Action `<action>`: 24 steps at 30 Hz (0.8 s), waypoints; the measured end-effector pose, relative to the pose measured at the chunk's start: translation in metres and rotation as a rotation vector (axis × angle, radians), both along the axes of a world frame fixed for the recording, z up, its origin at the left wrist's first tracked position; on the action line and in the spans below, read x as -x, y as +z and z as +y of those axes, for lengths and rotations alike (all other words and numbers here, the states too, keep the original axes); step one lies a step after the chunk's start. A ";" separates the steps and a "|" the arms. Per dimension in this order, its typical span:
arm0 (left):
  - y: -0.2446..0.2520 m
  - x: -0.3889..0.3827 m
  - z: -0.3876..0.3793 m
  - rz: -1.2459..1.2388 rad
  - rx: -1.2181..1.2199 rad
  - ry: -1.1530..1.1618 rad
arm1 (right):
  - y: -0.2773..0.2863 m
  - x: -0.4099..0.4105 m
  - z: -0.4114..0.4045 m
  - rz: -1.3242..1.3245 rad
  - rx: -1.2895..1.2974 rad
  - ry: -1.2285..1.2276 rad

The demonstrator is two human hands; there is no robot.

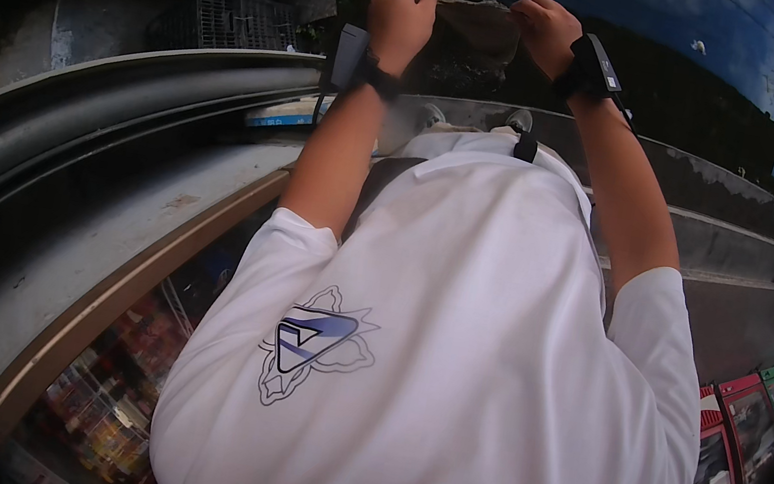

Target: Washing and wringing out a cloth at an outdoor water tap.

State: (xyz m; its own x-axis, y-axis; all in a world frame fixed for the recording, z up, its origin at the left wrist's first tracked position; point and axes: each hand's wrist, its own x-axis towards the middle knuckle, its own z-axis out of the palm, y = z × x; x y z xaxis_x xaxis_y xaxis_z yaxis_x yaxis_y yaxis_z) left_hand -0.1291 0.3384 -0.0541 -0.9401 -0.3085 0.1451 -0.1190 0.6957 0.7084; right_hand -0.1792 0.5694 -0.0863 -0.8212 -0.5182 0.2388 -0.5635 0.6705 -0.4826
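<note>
My left hand [401,20] pinches one upper corner of a thin, dark, wet-looking cloth or sheet [477,32]. A grey bunched bit of it pokes out above the thumb. At the opposite corner, the fingers of my right hand [548,32] are closed on the same piece. Its pale, frayed-looking top edge is stretched between both hands, and the rest hangs below, hard to tell from the dark background. Each wrist carries a strapped grey device, the left one [349,57] and the right one [601,65].
A black plastic crate [239,22] sits at upper left. Below it runs a long rounded rail [153,87]. A blue and white package [281,117] lies beside a pale counter [158,198]. Step edges [723,227] cross on the right. My shoes [520,120] are below the hands.
</note>
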 end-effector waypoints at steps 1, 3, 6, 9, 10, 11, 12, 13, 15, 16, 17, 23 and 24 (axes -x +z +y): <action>-0.002 0.003 -0.002 0.015 0.000 -0.004 | 0.002 0.006 0.000 0.010 -0.009 0.002; -0.007 0.007 -0.007 0.005 0.050 -0.103 | 0.006 0.015 0.002 0.051 0.003 0.033; -0.014 0.014 -0.016 -0.003 0.104 -0.263 | 0.010 0.024 0.007 0.151 -0.004 0.101; -0.018 0.019 -0.020 0.000 0.120 -0.347 | 0.015 0.032 0.011 0.154 -0.038 0.117; -0.017 0.021 -0.022 -0.041 0.107 -0.378 | 0.018 0.033 0.011 0.163 -0.048 0.119; -0.017 0.028 -0.017 -0.075 0.096 -0.420 | 0.022 0.042 0.020 0.140 -0.066 0.120; -0.015 0.030 -0.017 -0.058 0.177 -0.444 | 0.025 0.044 0.020 0.152 -0.072 0.122; -0.013 0.034 -0.016 -0.023 0.259 -0.481 | 0.029 0.049 0.022 0.165 -0.079 0.124; -0.007 0.037 -0.015 0.018 0.393 -0.492 | 0.036 0.055 0.027 0.185 -0.088 0.144; -0.004 0.038 -0.015 0.023 0.442 -0.466 | 0.038 0.058 0.027 0.176 -0.096 0.153; -0.001 0.039 -0.015 0.018 0.489 -0.444 | 0.041 0.061 0.027 0.168 -0.105 0.161; 0.010 0.055 -0.022 0.258 0.620 -0.467 | 0.057 0.075 0.025 0.146 -0.159 0.143; 0.011 0.058 -0.025 0.245 0.622 -0.475 | 0.059 0.076 0.024 0.141 -0.159 0.137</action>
State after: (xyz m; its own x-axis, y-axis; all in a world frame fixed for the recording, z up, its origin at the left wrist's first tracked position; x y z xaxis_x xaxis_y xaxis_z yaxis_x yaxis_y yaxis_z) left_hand -0.1869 0.3138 -0.0431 -0.8695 0.3195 0.3767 0.3955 0.9072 0.1435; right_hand -0.2555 0.5936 -0.0277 -0.7054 -0.6622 0.2528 -0.7083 0.6447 -0.2877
